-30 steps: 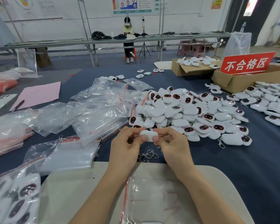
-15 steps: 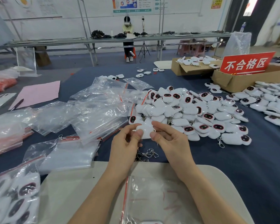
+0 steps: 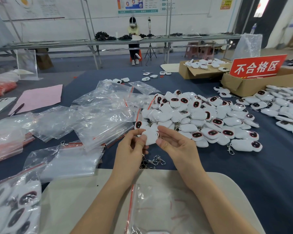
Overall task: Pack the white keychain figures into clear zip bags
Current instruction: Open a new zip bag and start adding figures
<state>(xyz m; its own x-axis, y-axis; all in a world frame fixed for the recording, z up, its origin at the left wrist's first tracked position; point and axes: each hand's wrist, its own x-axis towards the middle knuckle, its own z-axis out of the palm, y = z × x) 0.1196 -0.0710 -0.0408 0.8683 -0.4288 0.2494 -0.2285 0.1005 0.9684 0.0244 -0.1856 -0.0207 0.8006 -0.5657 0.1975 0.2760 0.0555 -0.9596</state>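
Grip shared: left hand [image 3: 131, 149] pinches white keychain figure [image 3: 150, 137] with thumb and fingertips, right hand [image 3: 178, 145] pinches its other side. Best handling, likely: check both faces for flaws, feed narrow end first into clear zip bag [image 3: 161, 210] lying on beige board [image 3: 74, 200] under forearms, press red seal fully. Figure pile [image 3: 201, 115] just beyond. Red sign [image 3: 257, 67] in cardboard box [image 3: 240, 85] reads 不合格区; wall posters illegible
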